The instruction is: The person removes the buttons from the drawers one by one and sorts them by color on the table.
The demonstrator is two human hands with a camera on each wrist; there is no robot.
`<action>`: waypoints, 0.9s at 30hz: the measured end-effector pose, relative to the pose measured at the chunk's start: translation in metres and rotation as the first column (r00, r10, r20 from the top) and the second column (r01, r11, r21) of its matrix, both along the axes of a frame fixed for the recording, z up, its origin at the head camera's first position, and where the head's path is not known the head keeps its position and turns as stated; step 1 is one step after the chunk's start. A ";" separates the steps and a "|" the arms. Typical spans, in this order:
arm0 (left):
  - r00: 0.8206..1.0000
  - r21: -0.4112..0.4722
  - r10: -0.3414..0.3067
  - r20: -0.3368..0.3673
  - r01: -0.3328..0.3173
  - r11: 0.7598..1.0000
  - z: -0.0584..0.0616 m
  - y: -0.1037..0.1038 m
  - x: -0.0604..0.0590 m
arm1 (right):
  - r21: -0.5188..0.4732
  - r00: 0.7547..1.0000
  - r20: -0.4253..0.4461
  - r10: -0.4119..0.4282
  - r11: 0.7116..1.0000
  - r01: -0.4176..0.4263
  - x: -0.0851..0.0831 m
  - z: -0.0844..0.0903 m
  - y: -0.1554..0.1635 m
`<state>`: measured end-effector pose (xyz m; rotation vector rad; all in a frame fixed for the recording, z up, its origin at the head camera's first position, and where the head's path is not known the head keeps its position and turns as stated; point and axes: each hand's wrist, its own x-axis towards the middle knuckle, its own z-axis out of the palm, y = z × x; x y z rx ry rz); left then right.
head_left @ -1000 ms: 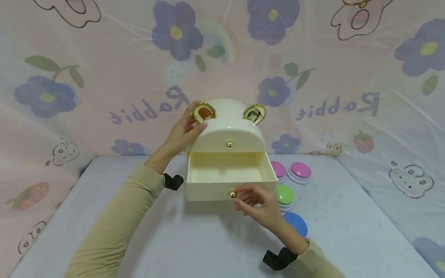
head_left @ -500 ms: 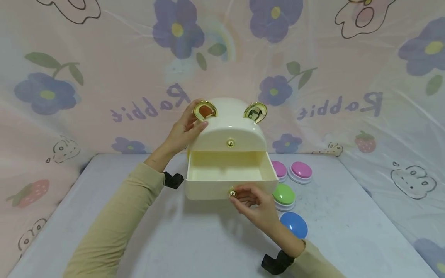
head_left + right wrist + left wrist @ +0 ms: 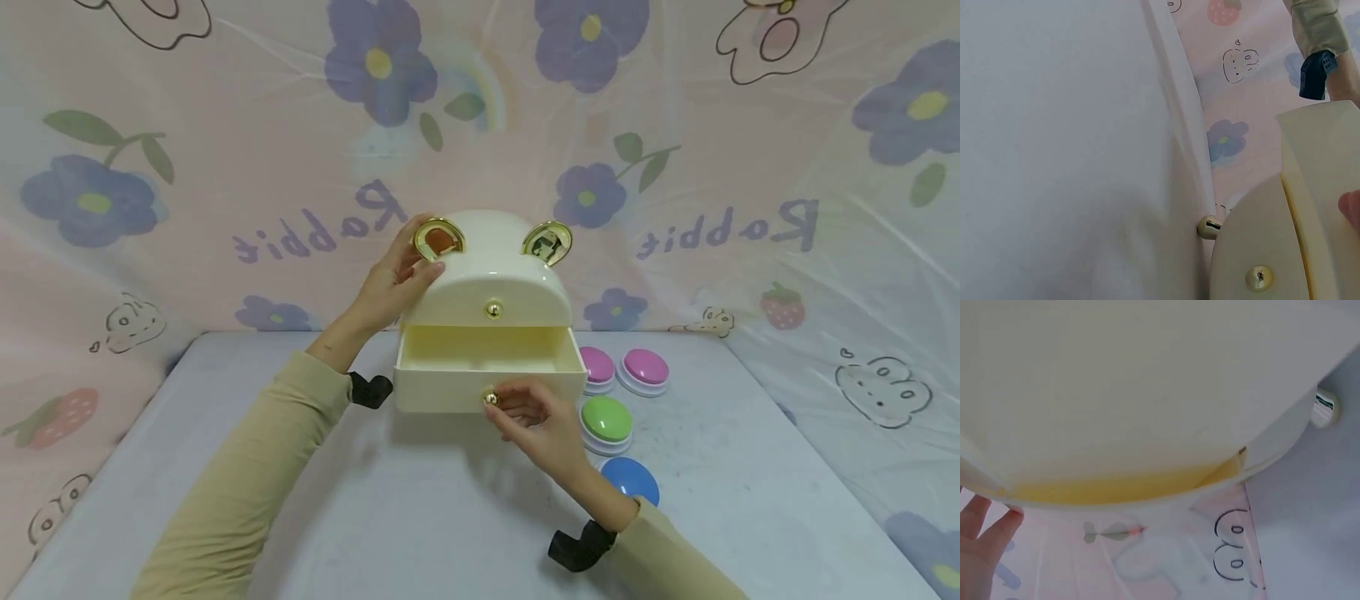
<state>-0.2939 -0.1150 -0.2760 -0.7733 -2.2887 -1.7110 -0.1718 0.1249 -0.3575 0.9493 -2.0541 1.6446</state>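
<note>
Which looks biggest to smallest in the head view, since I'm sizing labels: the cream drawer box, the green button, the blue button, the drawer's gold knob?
1. Cream drawer box
2. Green button and blue button: alike; the blue is nearer and partly hidden by the right hand.
3. Gold knob

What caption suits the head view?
Right hand pinches the drawer knob; left hand steadies the box.

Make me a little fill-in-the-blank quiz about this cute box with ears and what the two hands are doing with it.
1. The right hand pinches the gold ____ on the drawer.
2. The left hand rests on the cream box beside a gold ____.
3. Nearest the right wrist lies the ____ round button.
4. The drawer is partly ____.

Missing words: knob; ear; blue; open
</note>
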 end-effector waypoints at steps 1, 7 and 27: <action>1.000 0.000 -0.001 0.000 0.001 1.000 0.000 0.000 0.000 | -0.006 0.999 0.030 -0.010 1.000 0.010 0.000 0.002 -0.001; 1.000 0.006 -0.005 0.003 0.005 1.000 -0.001 -0.001 0.000 | -0.041 0.978 0.199 -0.066 0.996 0.076 -0.011 0.005 -0.005; 1.000 -0.010 0.018 -0.006 -0.018 1.000 0.000 0.000 0.000 | -0.018 0.945 0.303 -0.124 0.990 0.136 -0.044 0.012 -0.009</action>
